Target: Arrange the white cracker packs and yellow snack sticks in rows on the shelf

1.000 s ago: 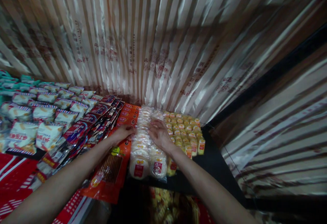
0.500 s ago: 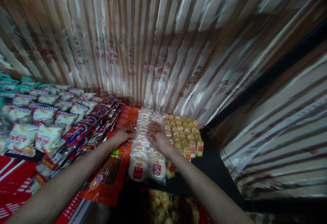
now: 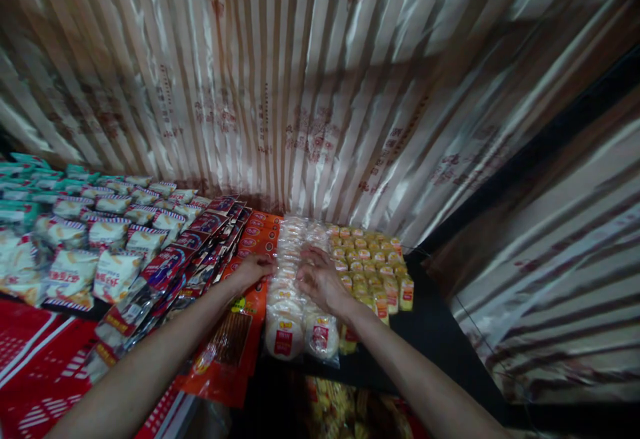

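Two rows of clear-wrapped round white crackers (image 3: 284, 335) with red labels stand packed one behind another. My left hand (image 3: 254, 271) reaches in over the orange snack packets, its fingers pinched together at the left edge of the cracker rows. My right hand (image 3: 323, 282) is curled over the right-hand row, with thumb and fingers closed at the wrappers between the two rows. Exactly which packet each hand grips is partly covered by the fingers. Flat orange packets (image 3: 225, 339) of brown sticks lie under my left forearm.
Yellow-wrapped small cakes (image 3: 380, 272) stand in rows at the right on a black surface (image 3: 430, 325). Dark red packets (image 3: 200, 232), white snack bags (image 3: 73, 272) and green packs (image 3: 30, 175) fill the left. Behind hangs a pleated, shiny curtain (image 3: 310, 92). More yellow packs (image 3: 330, 402) lie below.
The whole scene has shifted slightly right and down in the view. Both hands stay at the same place on the cracker rows, with little visible change in the fingers.
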`<move>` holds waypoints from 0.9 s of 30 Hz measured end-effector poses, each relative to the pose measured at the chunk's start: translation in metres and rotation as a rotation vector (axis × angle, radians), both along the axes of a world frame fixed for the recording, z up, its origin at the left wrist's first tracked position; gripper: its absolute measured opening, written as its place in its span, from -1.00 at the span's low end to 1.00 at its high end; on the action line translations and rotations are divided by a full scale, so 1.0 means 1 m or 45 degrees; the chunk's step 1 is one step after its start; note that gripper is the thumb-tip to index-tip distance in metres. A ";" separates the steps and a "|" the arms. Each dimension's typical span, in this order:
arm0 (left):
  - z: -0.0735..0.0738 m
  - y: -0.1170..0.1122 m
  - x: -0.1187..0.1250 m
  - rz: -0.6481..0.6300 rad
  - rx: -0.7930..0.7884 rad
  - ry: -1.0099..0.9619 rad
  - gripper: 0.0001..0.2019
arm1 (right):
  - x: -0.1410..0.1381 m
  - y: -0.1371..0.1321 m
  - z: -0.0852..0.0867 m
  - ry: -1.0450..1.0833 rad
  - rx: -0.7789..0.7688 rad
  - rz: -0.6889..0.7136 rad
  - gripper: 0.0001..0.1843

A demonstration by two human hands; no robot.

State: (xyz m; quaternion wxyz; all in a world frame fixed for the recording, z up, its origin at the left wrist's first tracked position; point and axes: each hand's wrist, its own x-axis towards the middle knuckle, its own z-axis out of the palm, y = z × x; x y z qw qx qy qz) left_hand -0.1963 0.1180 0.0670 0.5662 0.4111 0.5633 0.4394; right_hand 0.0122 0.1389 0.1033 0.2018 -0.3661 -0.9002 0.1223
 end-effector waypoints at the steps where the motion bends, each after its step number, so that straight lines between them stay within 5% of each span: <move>1: -0.002 0.001 0.000 -0.007 0.011 -0.001 -0.67 | -0.001 0.000 -0.001 0.002 -0.012 -0.011 -0.91; 27: 0.002 -0.017 -0.003 -0.035 0.064 0.116 -0.61 | -0.013 -0.008 -0.013 0.073 0.021 -0.042 -0.92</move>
